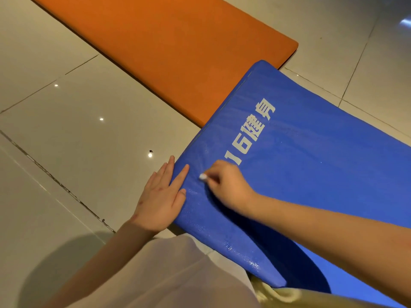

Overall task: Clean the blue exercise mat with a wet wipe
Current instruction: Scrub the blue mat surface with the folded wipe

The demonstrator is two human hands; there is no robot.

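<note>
The blue exercise mat (pixel 311 170) with white printed characters lies on the tiled floor, running from the lower middle to the right edge. My left hand (pixel 162 196) lies flat with straight fingers on the mat's left edge, partly over the floor. My right hand (pixel 226 185) is curled on the mat just right of it and grips a small white wet wipe (pixel 202 176), of which only a bit shows past the fingers. The mat's surface near the hands looks wet and shiny.
An orange mat (pixel 178 52) lies on the floor behind the blue one, its near corner tucked under it. Glossy grey floor tiles (pixel 66 141) spread to the left. My light-coloured clothing (pixel 178 274) fills the bottom middle.
</note>
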